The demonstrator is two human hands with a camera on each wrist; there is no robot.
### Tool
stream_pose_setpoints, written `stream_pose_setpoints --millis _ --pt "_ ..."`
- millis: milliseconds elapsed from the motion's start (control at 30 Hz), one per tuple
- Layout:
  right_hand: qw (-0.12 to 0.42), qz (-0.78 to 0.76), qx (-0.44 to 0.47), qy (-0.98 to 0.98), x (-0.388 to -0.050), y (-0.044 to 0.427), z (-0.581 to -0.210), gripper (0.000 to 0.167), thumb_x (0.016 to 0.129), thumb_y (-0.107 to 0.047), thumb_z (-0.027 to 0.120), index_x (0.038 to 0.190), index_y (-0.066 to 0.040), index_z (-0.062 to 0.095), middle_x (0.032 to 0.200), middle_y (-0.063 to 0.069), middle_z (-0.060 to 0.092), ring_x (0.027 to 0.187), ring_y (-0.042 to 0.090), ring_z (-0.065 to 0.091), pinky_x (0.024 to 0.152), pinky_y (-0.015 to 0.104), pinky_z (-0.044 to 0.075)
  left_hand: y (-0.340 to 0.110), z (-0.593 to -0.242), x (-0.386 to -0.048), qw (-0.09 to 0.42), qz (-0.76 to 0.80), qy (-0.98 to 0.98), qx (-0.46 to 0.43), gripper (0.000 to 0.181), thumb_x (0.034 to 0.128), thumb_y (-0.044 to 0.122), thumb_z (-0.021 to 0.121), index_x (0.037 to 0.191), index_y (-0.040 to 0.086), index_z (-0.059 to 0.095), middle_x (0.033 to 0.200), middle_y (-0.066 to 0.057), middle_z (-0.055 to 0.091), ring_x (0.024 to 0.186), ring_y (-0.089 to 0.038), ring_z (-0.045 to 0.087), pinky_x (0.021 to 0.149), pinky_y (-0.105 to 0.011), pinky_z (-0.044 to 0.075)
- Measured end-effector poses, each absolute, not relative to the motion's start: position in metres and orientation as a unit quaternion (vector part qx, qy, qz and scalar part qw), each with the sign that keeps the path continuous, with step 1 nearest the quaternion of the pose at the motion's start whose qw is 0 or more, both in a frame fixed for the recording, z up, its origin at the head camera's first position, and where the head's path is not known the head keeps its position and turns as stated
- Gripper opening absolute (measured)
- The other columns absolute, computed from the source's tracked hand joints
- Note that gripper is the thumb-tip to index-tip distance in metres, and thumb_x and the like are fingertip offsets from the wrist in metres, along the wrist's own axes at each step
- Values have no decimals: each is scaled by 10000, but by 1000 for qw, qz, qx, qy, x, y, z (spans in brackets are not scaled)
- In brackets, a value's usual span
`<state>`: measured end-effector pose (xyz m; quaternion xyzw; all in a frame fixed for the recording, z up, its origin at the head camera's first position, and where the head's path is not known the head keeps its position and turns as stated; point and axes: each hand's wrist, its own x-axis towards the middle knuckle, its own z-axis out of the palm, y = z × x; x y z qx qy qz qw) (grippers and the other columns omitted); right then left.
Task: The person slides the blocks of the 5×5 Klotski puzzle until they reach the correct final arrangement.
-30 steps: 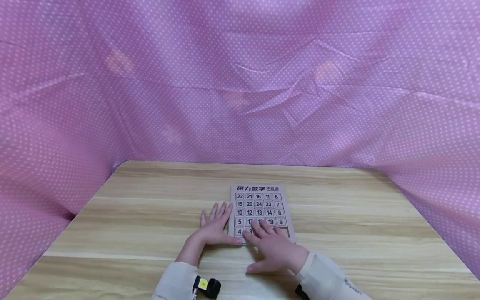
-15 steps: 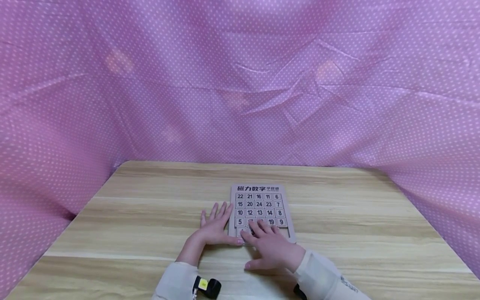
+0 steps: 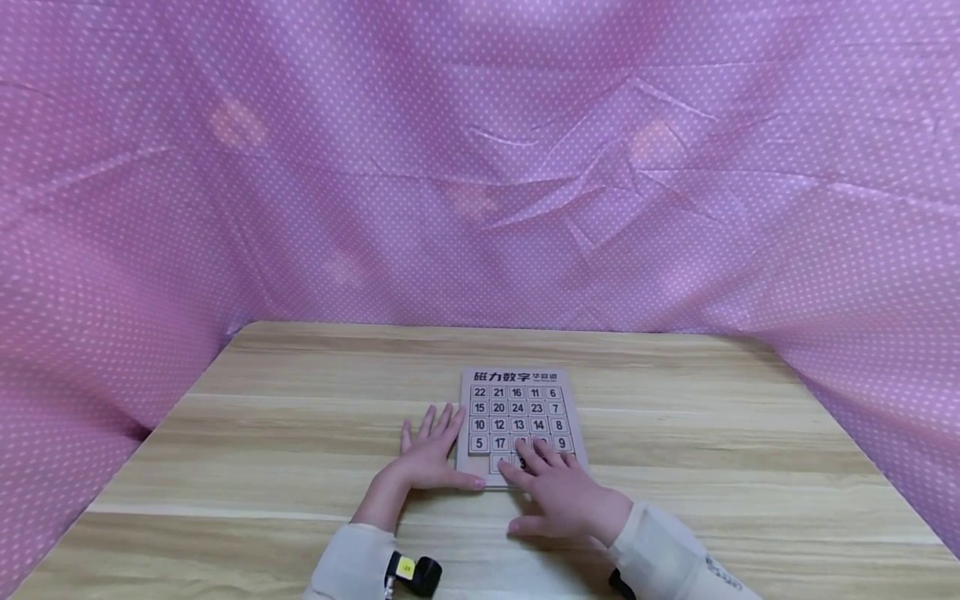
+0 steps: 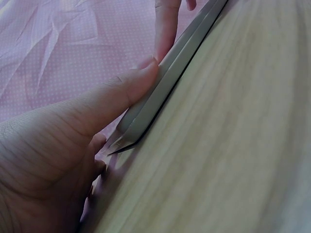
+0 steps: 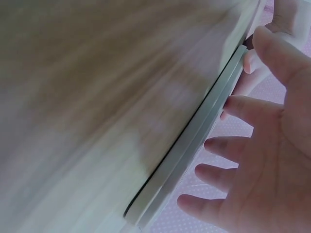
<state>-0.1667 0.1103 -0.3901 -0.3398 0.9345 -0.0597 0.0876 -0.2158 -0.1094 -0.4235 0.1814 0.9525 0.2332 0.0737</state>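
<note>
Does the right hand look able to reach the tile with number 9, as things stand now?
Probably yes: tile 9 shows uncovered just past the fingers of the right hand, with nothing visible between. The left hand is at the left edge of the board, out of the way.

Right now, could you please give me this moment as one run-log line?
left hand: touching puzzle board; right hand: over lower tiles; open slot: bottom-left

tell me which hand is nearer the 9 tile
Right. In the head view, the right hand is just below the 9 tile; the left hand is farther away, at the left edge of the sliding number puzzle.
</note>
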Motion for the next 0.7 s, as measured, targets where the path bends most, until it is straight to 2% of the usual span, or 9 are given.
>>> stream_pose_setpoints --millis 133,400,700 --pt "88 -62 -338 935 -166 112 -391 735 754 -585 487 1351 -195 308 1402 148 168 1245 377 125 929 581 163 -109 -424 -216 75 232 953 180 1130 544 667 624 1393 123 116 1423 -127 48 1265 -324 -69 927 -547 -132" --pt "87 -70 -342 933 -168 105 -386 789 720 -600 516 1338 -145 334 1402 153 153 1246 381 112 930 587 144 -110 -422 -214 75 232 953 179 1130 546 657 632 1393 116 115 1422 -133 48 1265 -332 -60 927 -550 -127" --pt "86 -80 -314 942 -190 94 -379 838 713 -579 550 1355 -111 283 1398 169 149 1245 388 105 914 607 140 -109 -422 -214 79 233 952 181 1129 549 663 625 1392 111 116 1421 -138 48 1264 -336 -62 926 -553 -127"
